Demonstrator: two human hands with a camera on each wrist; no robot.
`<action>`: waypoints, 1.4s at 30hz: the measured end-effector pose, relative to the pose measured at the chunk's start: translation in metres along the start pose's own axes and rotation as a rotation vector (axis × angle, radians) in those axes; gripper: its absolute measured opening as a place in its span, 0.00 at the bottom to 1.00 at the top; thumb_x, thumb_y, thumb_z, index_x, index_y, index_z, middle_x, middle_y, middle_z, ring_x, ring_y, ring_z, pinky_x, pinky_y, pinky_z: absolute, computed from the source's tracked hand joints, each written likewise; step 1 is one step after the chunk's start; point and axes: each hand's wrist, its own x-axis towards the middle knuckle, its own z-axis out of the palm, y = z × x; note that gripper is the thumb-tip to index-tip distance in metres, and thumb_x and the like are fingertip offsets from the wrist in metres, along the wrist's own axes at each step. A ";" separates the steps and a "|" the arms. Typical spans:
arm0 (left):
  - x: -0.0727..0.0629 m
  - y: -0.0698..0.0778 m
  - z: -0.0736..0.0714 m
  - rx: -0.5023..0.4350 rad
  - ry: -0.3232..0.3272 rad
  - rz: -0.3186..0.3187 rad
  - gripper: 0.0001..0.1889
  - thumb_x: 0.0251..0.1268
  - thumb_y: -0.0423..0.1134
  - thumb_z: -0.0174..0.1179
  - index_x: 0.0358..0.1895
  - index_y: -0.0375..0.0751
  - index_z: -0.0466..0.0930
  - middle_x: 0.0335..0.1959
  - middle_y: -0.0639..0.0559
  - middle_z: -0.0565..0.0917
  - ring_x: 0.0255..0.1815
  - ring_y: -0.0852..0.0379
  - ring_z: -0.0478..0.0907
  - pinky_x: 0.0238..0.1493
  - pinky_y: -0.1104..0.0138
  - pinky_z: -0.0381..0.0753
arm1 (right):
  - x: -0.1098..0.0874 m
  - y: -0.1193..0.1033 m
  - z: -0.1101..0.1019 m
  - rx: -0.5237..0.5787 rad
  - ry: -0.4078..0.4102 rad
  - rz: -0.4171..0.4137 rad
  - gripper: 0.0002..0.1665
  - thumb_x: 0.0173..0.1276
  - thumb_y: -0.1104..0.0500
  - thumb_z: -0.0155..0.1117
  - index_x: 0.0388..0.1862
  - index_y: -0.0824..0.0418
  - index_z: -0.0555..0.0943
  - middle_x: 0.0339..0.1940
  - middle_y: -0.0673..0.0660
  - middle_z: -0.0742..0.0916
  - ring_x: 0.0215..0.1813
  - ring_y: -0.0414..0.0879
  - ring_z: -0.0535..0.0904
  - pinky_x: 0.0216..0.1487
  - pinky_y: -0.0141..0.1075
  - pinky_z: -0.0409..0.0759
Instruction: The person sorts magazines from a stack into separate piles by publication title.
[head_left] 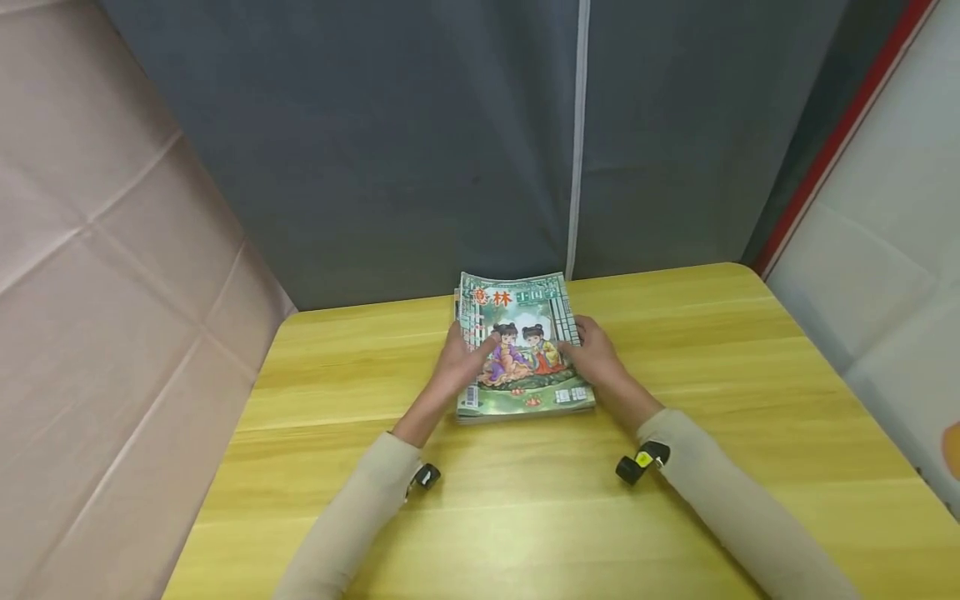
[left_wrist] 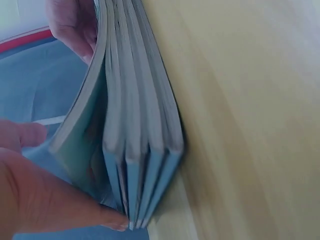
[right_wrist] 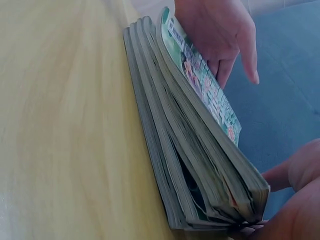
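Note:
A stack of several magazines (head_left: 522,354) lies near the table's far edge, the top cover green with two illustrated girls in robes. My left hand (head_left: 459,360) holds its left side, fingers along the edge and thumb over the cover. On the opposite side, my right hand (head_left: 596,354) grips the stack, thumb on top and fingers at the side. The left wrist view shows the top magazine (left_wrist: 82,107) bowed up from those beneath, with left fingertips (left_wrist: 116,220) against the lower edges. In the right wrist view, the page edges (right_wrist: 195,145) fan slightly apart.
The yellow wood-grain table (head_left: 510,517) has a dark grey curtain (head_left: 375,167) behind it. A pale creased cloth wall (head_left: 112,292) stands at the left, and a white panel (head_left: 885,250) with a red edge at the right.

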 end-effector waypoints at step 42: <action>0.005 0.062 0.103 -0.501 -0.062 0.071 0.32 0.76 0.25 0.52 0.79 0.49 0.61 0.86 0.43 0.61 0.80 0.45 0.68 0.34 0.70 0.70 | -0.018 0.006 -0.141 0.020 0.210 -0.016 0.38 0.81 0.65 0.52 0.86 0.48 0.62 0.81 0.63 0.72 0.43 0.25 0.84 0.40 0.27 0.86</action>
